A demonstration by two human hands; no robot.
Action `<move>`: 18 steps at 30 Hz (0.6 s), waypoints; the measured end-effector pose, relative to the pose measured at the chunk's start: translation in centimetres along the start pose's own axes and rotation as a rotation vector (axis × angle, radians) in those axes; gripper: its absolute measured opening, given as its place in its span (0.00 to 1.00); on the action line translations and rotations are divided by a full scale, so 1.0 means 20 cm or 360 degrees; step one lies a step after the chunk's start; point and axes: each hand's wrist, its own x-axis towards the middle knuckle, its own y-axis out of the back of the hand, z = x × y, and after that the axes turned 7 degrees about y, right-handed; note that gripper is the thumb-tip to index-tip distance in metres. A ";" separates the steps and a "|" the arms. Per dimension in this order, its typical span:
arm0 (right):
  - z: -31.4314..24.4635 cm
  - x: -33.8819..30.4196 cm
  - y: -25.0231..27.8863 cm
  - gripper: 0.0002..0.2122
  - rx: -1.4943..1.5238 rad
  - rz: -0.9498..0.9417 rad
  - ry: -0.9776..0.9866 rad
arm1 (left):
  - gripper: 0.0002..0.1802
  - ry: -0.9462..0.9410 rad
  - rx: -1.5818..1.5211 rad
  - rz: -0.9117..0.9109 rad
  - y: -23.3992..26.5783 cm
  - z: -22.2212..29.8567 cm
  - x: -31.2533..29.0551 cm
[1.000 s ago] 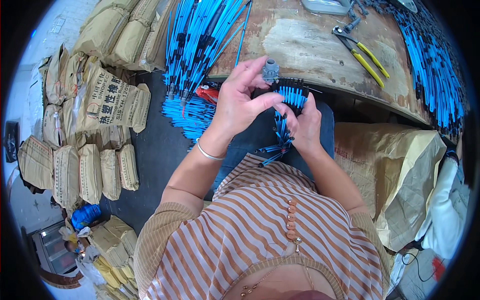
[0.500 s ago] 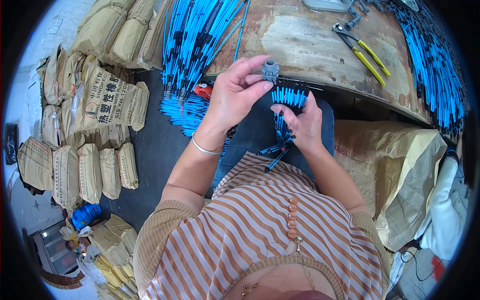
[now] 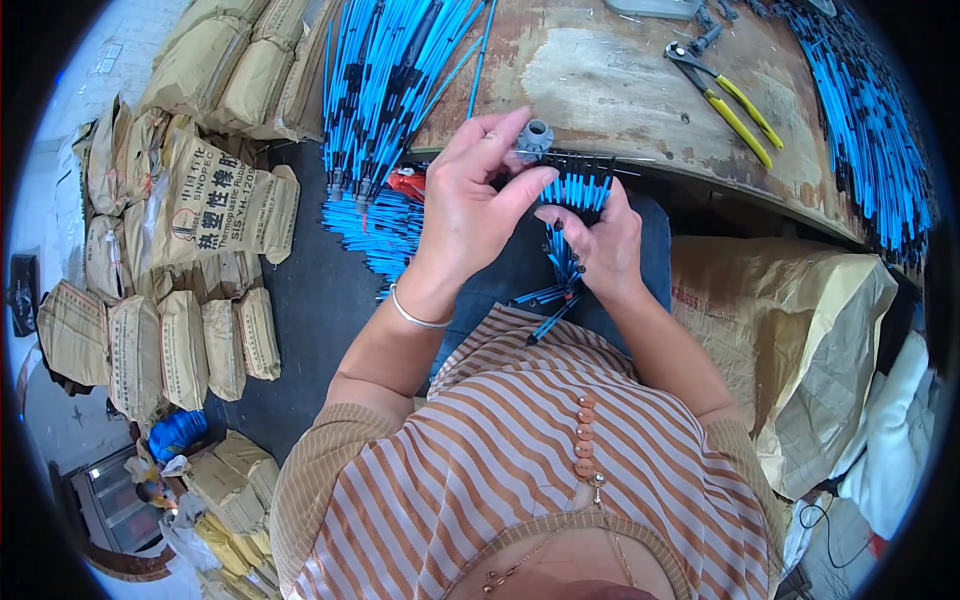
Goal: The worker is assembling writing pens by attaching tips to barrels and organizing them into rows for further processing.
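Observation:
My left hand [image 3: 462,208] is closed, with thumb and fingers round a small grey hollow plastic fitting [image 3: 536,138] at the bench edge. A thin metal wire [image 3: 632,158] runs sideways by the fitting and along the black tops of a row of short blue rods [image 3: 577,190]. My right hand [image 3: 612,250] is wrapped round that row from its right side, thumb in front. Below it, the lower ends of several blue rods [image 3: 548,318] with black tips fan out over my lap. My fingers partly hide how the wire meets the fitting.
Yellow-handled pliers [image 3: 740,122] lie on the worn wooden bench [image 3: 580,80]. Blue rods with black parts are heaped at the bench's left [image 3: 385,95] and right [image 3: 870,150]. Stacked brown paper sacks [image 3: 183,345] stand left; a large open paper bag [image 3: 780,330] is at my right.
My left hand and the grey fitting have shifted slightly left, and the fitting has tilted a little. The right hand with the rods has moved slightly left too. Both hands keep their hold.

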 end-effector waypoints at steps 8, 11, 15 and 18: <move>-0.03 -0.01 0.00 0.17 -0.0126 -0.0025 -0.0034 | 0.23 0.0177 -0.0230 0.0097 -0.01 0.00 0.00; -0.02 -0.02 0.01 0.17 -0.0129 -0.0051 -0.0007 | 0.24 0.0242 -0.0385 0.0044 0.00 0.01 0.00; -0.01 -0.01 0.03 0.15 -0.0100 -0.0106 0.0116 | 0.25 0.0332 -0.0781 -0.0093 0.04 0.01 0.00; -0.04 0.02 0.04 0.14 -0.0120 -0.0216 0.0055 | 0.24 0.0308 -0.0740 -0.0214 0.07 0.00 0.01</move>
